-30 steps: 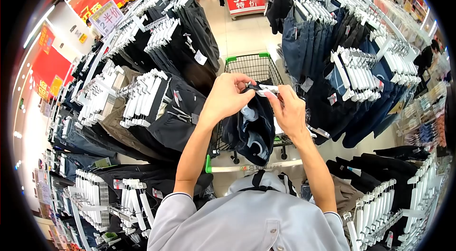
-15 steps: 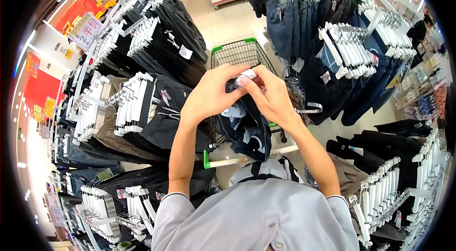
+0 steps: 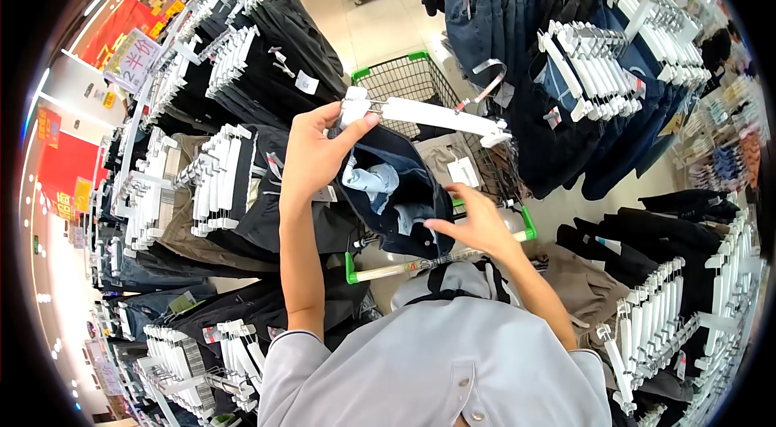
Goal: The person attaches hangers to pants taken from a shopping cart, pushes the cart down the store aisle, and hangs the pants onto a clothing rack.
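Jeans (image 3: pixel 378 218) hang open-waisted over cart (image 3: pixel 529 225). Left hand (image 3: pixel 314 154) pinches hanger (image 3: pixel 420 114) by one end; right hand (image 3: pixel 487 226) at waist, fingers spread, grip unclear. Likely mid clip-work; next calls for steadying the waist's loose side.

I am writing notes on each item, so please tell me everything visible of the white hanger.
The hanger is a long white bar, apparently plastic, with a curved metal-looking hook and a small red part near the hook's base. It slants above the cart. The left hand holds one end, beside dark jeans.
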Demonstrator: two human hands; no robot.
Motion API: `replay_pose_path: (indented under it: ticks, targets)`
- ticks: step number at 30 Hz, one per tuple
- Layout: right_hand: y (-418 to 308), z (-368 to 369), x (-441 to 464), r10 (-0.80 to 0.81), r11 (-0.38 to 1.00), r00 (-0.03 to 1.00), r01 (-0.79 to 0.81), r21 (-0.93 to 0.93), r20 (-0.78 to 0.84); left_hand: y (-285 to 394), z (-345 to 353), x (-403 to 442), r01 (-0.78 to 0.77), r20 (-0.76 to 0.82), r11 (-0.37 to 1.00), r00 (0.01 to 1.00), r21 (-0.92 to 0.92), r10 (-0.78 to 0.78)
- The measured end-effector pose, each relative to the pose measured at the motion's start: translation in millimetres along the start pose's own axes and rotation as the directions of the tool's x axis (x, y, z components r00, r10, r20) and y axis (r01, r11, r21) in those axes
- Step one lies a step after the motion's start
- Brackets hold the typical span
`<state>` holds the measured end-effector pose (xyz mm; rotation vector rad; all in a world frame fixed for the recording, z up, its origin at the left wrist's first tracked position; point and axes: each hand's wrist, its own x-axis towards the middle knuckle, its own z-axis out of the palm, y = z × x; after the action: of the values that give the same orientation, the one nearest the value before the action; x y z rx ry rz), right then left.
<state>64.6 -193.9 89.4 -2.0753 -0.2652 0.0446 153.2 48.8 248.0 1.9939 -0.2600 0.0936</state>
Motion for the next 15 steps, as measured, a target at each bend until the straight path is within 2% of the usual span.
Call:
replay_pose_path:
  ticks: [1,2,4,6,8,11,15]
  targets:
    - [10,13,1,-0.083,0.995,0.996,0.084,-0.053,0.014,-1,1,0,-0.002,0.009,1.0,1.0,0.002,0.002]
    - [17,21,1,-0.047,0.999,0.998,0.047,-0.008,0.042,-3,1,1,0.008,-0.018,1.0,1.0,0.027,-0.007]
    - [48,34,9,-0.217,0.976,0.974,0.214,-0.045,-0.068,-3,0,3,0.019,-0.044,0.999,0.999,0.05,-0.017]
    - [51,24,15,0.055,0.991,0.984,-0.033,0.13,-0.17,-3,-3,2,0.027,-0.108,1.0,0.994,0.01,-0.025]
    - [68,15,26,0.09,0.979,0.966,-0.042,0.198,-0.242,-7,-6,3,0.046,-0.127,0.999,0.991,-0.009,-0.047]
    - [32,-16,36,0.101,0.989,0.947,-0.063,0.132,-0.305,-18,-6,3,0.022,-0.215,0.996,0.976,-0.087,-0.041]
    - [40,-16,47,0.122,0.981,0.929,-0.06,0.182,-0.349,-21,-2,2,0.024,-0.294,0.984,0.953,-0.178,-0.077]
